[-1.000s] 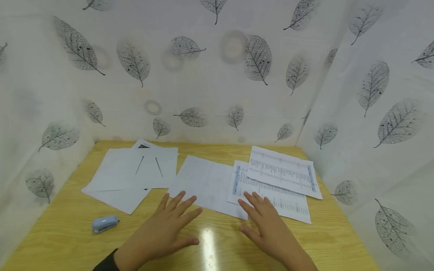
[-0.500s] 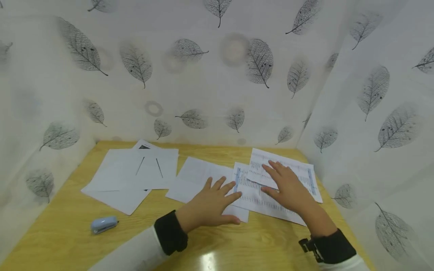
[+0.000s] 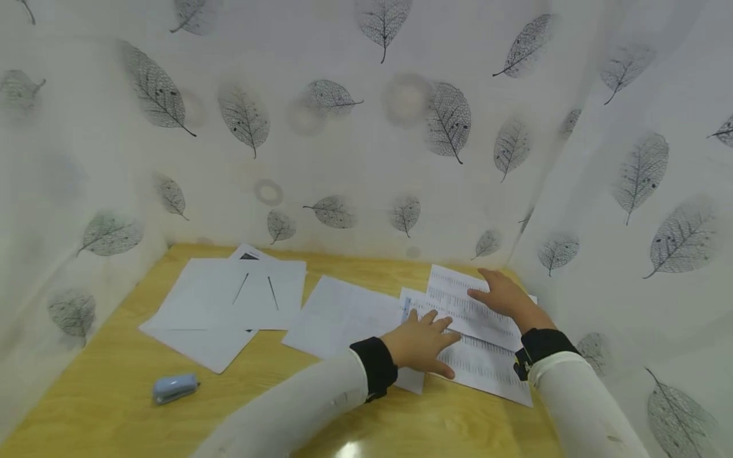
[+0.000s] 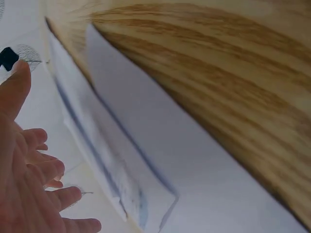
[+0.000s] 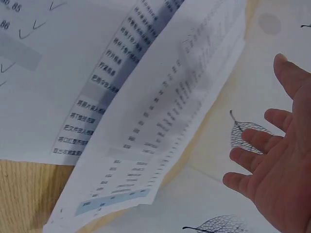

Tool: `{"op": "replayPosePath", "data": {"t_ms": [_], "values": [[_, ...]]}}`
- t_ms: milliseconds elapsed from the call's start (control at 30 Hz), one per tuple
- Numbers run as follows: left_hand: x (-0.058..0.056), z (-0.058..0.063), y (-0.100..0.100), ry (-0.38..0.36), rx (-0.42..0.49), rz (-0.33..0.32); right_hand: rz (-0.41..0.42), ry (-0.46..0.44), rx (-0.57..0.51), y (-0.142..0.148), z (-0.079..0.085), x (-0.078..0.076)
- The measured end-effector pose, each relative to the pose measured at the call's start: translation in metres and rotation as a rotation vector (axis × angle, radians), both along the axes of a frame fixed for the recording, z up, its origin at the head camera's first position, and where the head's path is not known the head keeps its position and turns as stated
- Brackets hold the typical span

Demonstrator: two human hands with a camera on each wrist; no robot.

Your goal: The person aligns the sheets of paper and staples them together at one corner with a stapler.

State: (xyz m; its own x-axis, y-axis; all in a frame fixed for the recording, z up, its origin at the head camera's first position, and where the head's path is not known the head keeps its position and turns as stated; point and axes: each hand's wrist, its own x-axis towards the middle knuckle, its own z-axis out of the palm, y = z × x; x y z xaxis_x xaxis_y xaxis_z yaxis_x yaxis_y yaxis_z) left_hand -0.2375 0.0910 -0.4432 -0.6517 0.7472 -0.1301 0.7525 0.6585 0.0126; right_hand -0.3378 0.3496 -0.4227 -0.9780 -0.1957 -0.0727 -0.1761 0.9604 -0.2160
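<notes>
My left hand [image 3: 422, 343] hovers with fingers spread over the left part of the lower printed sheet [image 3: 487, 369]. Farther back and to the right, my right hand [image 3: 506, 298] is above the upper printed sheet [image 3: 458, 296], which overlaps the lower one. In the right wrist view the right hand [image 5: 272, 160] stands apart from the printed sheets [image 5: 160, 111], its fingers loosely extended. The left wrist view has the left hand [image 4: 34, 170] likewise apart from the paper. A plain white sheet [image 3: 343, 312] lies partly under the lower printed sheet. Neither hand holds anything.
On the left of the wooden table [image 3: 91, 381] lie overlapping white sheets [image 3: 212, 292], the top one bearing two thin dark strokes [image 3: 272, 292]. A light blue stapler [image 3: 174, 388] sits nearer the front left. Leaf-patterned white curtains [image 3: 343, 146] enclose the back and sides.
Both hands have moved to the right and farther over the table, from the plain sheet and front edge to above the printed sheets. The papers and stapler stay where they were.
</notes>
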Motion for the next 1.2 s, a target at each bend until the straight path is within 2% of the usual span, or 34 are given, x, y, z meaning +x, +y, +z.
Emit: {"op": "replayPosePath", "data": {"t_ms": [200, 333, 567, 767, 967, 1200], "values": [[-0.005, -0.020, 0.014, -0.008, -0.047, 0.029, -0.157, -0.128, 0.038, 0.018, -0.032, -0.015], [-0.005, -0.026, 0.019, 0.008, -0.058, 0.037, -0.240, -0.190, 0.049, 0.027, -0.047, -0.011], [-0.010, -0.021, 0.022, 0.059, -0.058, 0.077, -0.234, -0.095, 0.115, 0.028, -0.051, -0.009], [-0.011, -0.024, 0.024, 0.061, -0.067, 0.121, -0.256, -0.122, 0.148, 0.023, -0.046, -0.005], [-0.008, -0.023, 0.026, 0.067, -0.047, 0.137, -0.287, -0.140, 0.119, 0.022, -0.042, -0.001], [-0.007, -0.024, 0.025, 0.064, -0.059, 0.173, -0.280, -0.078, 0.147, 0.028, -0.049, -0.005]]}}
